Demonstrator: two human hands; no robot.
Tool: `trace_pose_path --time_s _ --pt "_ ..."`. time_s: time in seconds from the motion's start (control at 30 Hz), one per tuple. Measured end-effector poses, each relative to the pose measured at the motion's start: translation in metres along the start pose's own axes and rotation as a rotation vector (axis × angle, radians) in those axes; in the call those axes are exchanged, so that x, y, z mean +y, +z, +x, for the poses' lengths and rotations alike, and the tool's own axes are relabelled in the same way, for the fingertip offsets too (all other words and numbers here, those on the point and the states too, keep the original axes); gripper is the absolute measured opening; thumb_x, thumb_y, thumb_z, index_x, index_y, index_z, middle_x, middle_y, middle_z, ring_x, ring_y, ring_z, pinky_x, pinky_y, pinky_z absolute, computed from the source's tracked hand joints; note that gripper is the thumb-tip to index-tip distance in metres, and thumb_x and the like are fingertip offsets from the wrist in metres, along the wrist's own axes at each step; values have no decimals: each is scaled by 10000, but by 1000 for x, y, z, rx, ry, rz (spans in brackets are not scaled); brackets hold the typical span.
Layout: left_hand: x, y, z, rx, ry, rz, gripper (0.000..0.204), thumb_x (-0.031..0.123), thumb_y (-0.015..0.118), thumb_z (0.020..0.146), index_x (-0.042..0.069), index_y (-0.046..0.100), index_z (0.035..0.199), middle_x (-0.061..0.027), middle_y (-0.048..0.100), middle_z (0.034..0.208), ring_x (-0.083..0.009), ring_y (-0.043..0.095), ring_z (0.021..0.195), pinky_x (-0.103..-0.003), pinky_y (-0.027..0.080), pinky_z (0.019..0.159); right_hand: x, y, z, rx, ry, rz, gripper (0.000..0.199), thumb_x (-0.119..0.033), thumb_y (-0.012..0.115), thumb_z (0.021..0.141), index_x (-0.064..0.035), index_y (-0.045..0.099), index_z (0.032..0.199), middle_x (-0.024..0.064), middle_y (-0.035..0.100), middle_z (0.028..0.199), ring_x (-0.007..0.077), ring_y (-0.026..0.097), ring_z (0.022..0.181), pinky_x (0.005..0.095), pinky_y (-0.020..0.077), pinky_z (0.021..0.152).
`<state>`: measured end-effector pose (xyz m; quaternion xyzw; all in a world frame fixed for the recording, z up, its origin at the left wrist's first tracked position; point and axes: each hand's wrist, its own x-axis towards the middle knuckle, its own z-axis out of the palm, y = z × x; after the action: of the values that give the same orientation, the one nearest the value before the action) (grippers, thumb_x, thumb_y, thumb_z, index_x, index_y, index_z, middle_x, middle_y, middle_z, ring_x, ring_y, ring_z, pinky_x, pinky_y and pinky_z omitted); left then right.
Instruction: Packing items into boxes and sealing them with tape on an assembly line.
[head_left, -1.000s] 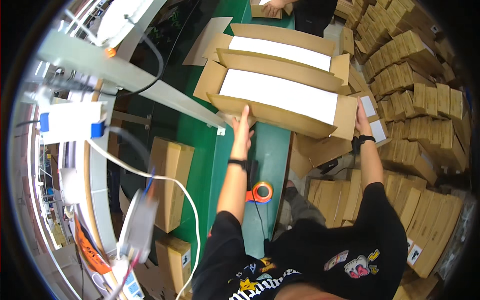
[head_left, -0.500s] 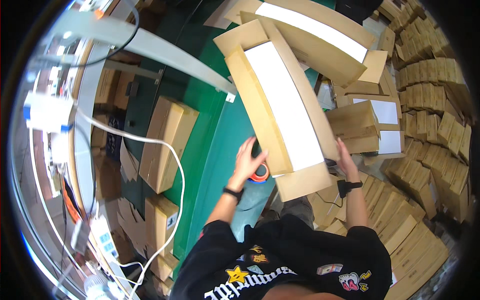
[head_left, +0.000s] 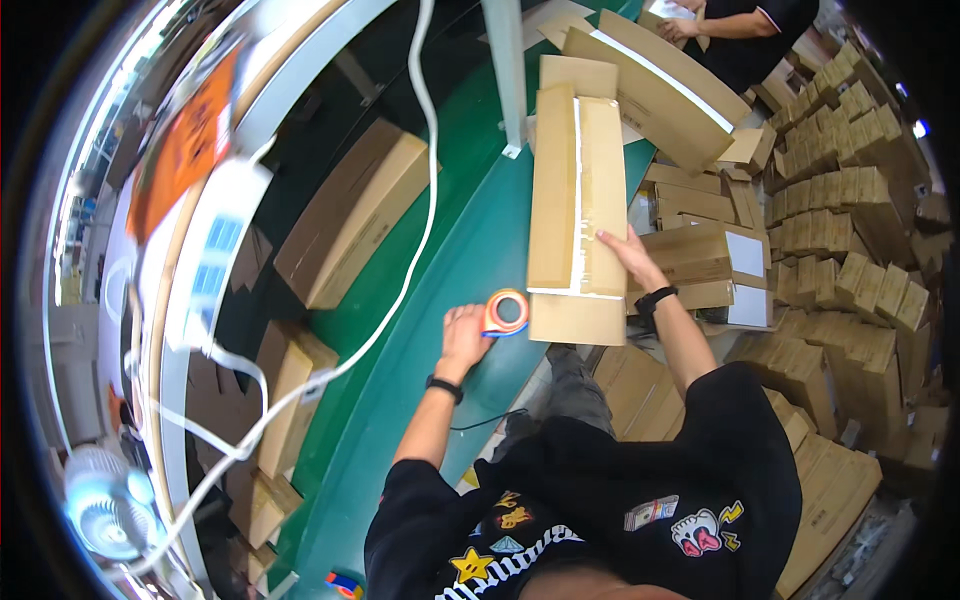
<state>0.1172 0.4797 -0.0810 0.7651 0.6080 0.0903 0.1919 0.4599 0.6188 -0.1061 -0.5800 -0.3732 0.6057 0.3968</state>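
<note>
A long brown cardboard box (head_left: 555, 200) lies in front of me on the green table. Its two long flaps are folded inward, leaving a narrow white strip between them, while the short flaps at both ends stick out. My right hand (head_left: 630, 257) rests on the right flap and edge of the box, fingers stretched out. Just left of the box's near end, my left hand (head_left: 465, 335) is closed on the side of a tape roll (head_left: 507, 312) with orange and blue parts. Some of its fingers are hidden.
Behind the box lies another open carton (head_left: 655, 90) with white content. A co-worker's hand (head_left: 683, 25) shows at the far right. Stacked cartons (head_left: 850, 200) fill the right side. A metal post (head_left: 505, 80) and a white cable (head_left: 415, 260) stand to the left.
The long flaps have been folded inward over the white content. My right hand has moved from the box's side onto its flap, and my left hand has closed on the tape roll.
</note>
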Motion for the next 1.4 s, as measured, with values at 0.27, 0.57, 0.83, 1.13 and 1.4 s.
trace_pose_path --time_s 0.27,0.57,0.83,1.13,1.4 --pt "-59 -44 -289 232 -387 -270 533 284 819 632 57 593 1058 -130 597 985 -332 544 1000 -450 386 926 95 175 -159 149 -171 -76 688 -260 717 848 64 289 1278 190 564 1189 265 574 1086 367 476 919" --pt "-125 42 -423 263 -991 -110 657 218 865 577 62 569 1143 -131 554 1110 -344 511 1062 -460 388 948 21 173 -190 -47 -598 -1073 487 -335 708 712 -10 581 1052 187 509 1098 357 495 1041 453 423 873" --pt "-111 32 -398 190 -1078 11 785 214 876 565 105 536 1265 -95 425 1335 -300 417 1218 -451 241 1090 -76 165 -86 -780 -961 -1619 390 -423 583 862 -39 596 926 119 595 908 282 550 1041 581 280 1049" --pt "-116 14 -393 -117 -1332 20 964 358 868 570 129 410 1386 -115 448 1342 -329 407 1248 -513 243 1073 -75 67 -129 -1000 -576 -1127 553 -491 553 892 -16 554 609 129 565 710 317 584 742 424 468 656" --pt "-23 -35 -284 674 -776 11 763 151 779 686 -27 422 1337 -222 448 1340 -404 412 1250 -491 335 1047 -92 36 3 79 -523 -1144 379 -355 669 810 -7 637 957 143 674 873 271 657 809 386 514 731"
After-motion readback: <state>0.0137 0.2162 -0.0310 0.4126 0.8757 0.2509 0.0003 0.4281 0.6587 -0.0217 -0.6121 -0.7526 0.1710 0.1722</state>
